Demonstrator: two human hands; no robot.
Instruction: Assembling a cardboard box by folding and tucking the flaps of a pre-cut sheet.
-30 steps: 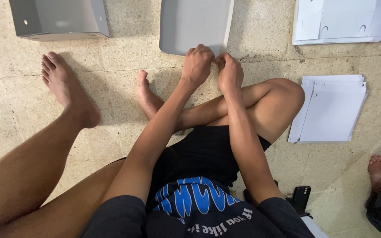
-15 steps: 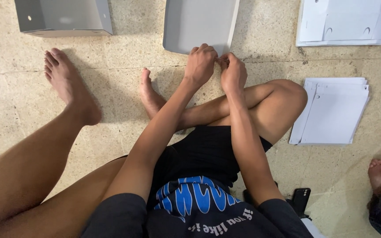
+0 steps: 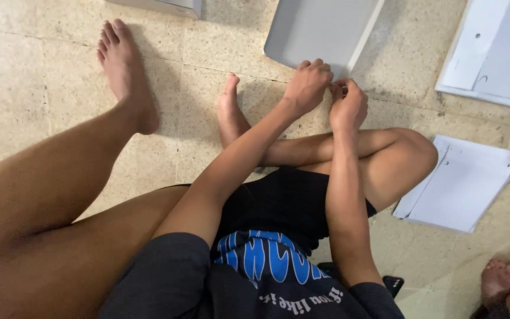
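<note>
A flat grey metal panel [image 3: 317, 29] lies on the floor in front of me. Both hands meet at its near corner. My left hand [image 3: 308, 85] has its fingers curled over the panel's near edge. My right hand [image 3: 348, 103] is right beside it, fingertips pinched at the same edge and touching the left hand's fingers. What they pinch there is too small to make out. I sit on the floor with my right leg folded under my arms and my left leg stretched out to the left.
A second grey metal piece [image 3: 160, 5] lies at the top left. White sheets [image 3: 497, 53] are at the top right, and a stack of white sheets [image 3: 461, 183] is beside my right knee. Another person's foot [image 3: 497, 277] shows at the bottom right. A small black object [image 3: 394, 285] lies by my hip.
The view has shifted and tilted, so the panel and sheets now sit further right and askew. Both hands have stayed together at the panel's near edge.
</note>
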